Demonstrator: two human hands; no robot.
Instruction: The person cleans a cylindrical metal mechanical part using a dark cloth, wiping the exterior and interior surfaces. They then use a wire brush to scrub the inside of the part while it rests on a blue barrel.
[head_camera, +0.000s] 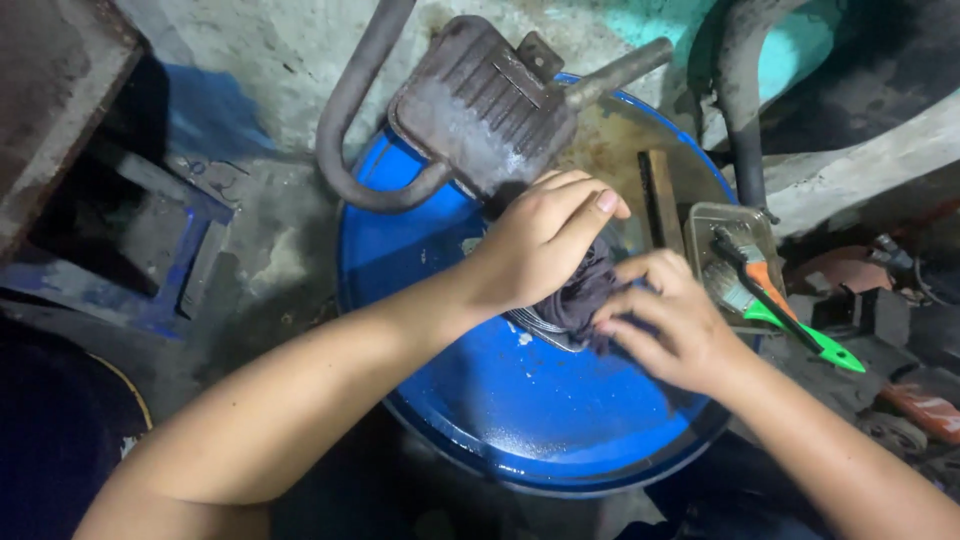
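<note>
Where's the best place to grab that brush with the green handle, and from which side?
Take the brush by its green handle end, coming from the lower right. The bristle head rests over the small metal tin, while the handle juts out past the tin's rim, free and easy to pinch. The right hand is nearest it, though it is now on the dark rag.

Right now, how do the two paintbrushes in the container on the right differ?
The green-handled paintbrush lies lower with its handle sticking out past the metal container; the orange-handled paintbrush lies above it, partly crossing it. Handle colours differ: green against orange. Both rest bristles-first in the container, beyond the right hand.
</note>
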